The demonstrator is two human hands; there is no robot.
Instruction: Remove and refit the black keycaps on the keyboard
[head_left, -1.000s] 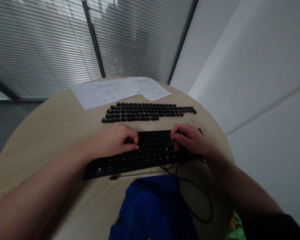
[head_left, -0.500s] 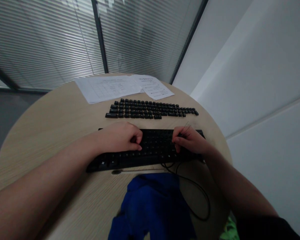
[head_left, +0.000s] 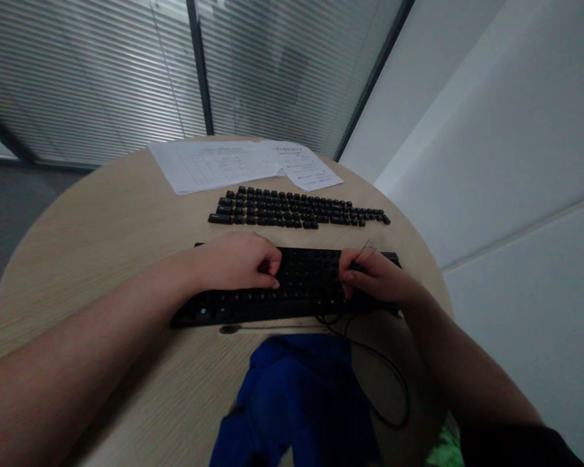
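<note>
A black keyboard (head_left: 306,275) lies across the table in front of me, with many of its keycaps off. My left hand (head_left: 243,263) is curled over its left half, thumb and fingers closed. Whether anything sits between those fingers is hidden. Over the right part of the keyboard, my right hand (head_left: 370,275) is closed around a wire keycap puller (head_left: 368,248), whose thin wire loop sticks up above the fingers. Beyond the keyboard, black keycaps (head_left: 282,211) are laid out in rows.
Printed paper sheets (head_left: 219,165) lie at the table's far edge. A blue cloth (head_left: 296,389) lies at the near edge, beside a looped black cable (head_left: 394,373). A thin stick-like item with a dark end (head_left: 230,329) lies before the keyboard. A white wall (head_left: 525,194) rises at right.
The view has shifted slightly, so the table and its things sit a little differently in the picture. Both hands keep nearly the same pose over the keyboard.
</note>
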